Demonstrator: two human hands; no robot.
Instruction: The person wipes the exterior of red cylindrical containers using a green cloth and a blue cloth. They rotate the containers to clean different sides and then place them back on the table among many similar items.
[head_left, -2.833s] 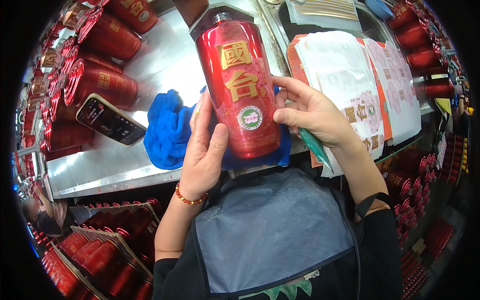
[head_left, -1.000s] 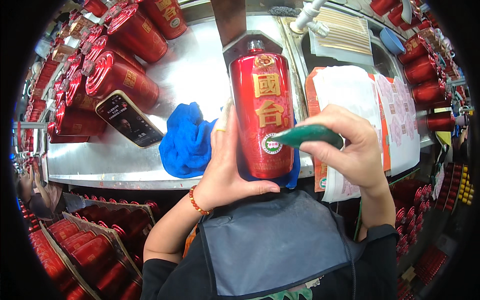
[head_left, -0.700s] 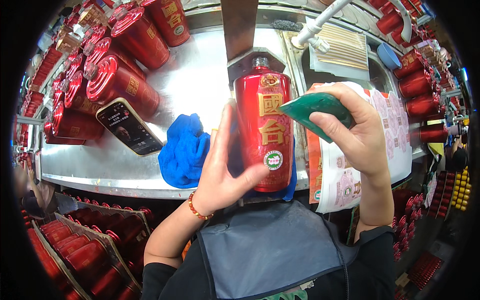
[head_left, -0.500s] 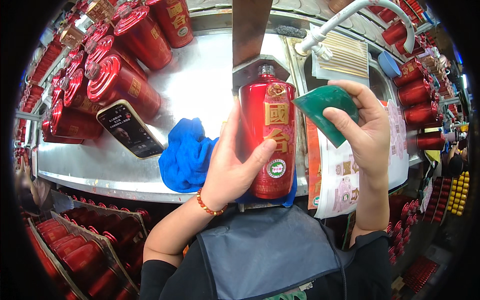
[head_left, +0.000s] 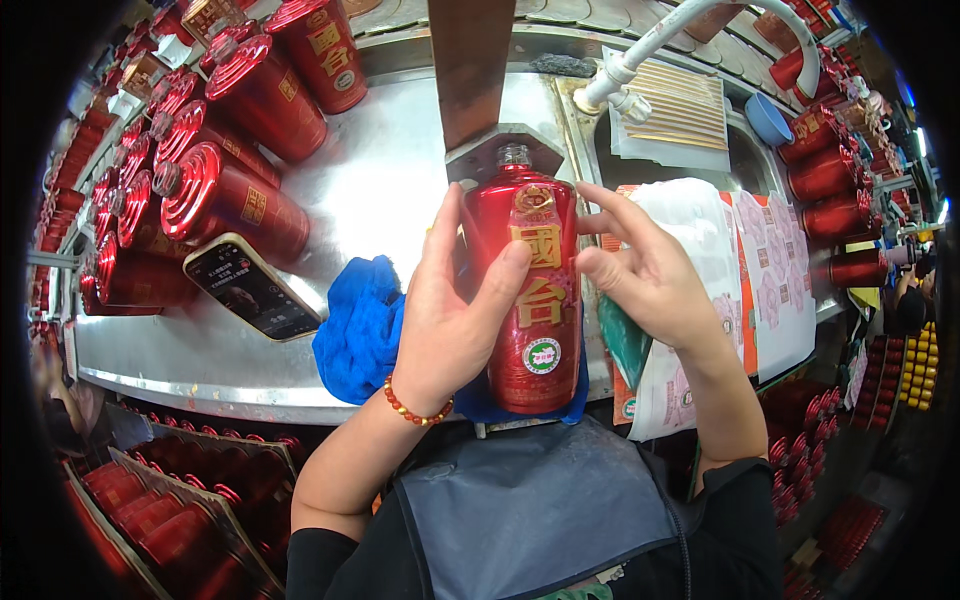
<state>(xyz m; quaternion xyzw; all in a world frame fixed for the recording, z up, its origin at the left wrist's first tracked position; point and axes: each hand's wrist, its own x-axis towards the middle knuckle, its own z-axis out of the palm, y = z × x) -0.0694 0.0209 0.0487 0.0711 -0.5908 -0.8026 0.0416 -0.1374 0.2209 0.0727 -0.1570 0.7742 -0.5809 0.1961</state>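
Note:
A glossy red bottle [head_left: 535, 375] with gold characters and a round green-and-white emblem lies face up before me, its clear glass neck pointing away. My left hand [head_left: 455, 300] grips its left side, the thumb resting across the front. At the bottle's right edge is my right hand [head_left: 650, 275], fingers apart and curved, with the fingertips at or very near the glass. Below that hand, a green scraper [head_left: 622, 345] lies beside the bottle, partly hidden by the palm. Under the bottle's base shows a blue cloth.
A crumpled blue cloth [head_left: 362, 325] and a phone [head_left: 250, 285] are to the left, before rows of red bottles [head_left: 245, 205]. Printed transfer sheets [head_left: 780, 270] lie right, near a sink with a white faucet [head_left: 615, 75] and a blue bowl [head_left: 768, 120]. A brown upright post [head_left: 470, 70] stands beyond the bottle.
My right hand has put down the green scraper and moved left to the bottle's edge. The left hand stays on the bottle. The whole view has shifted slightly.

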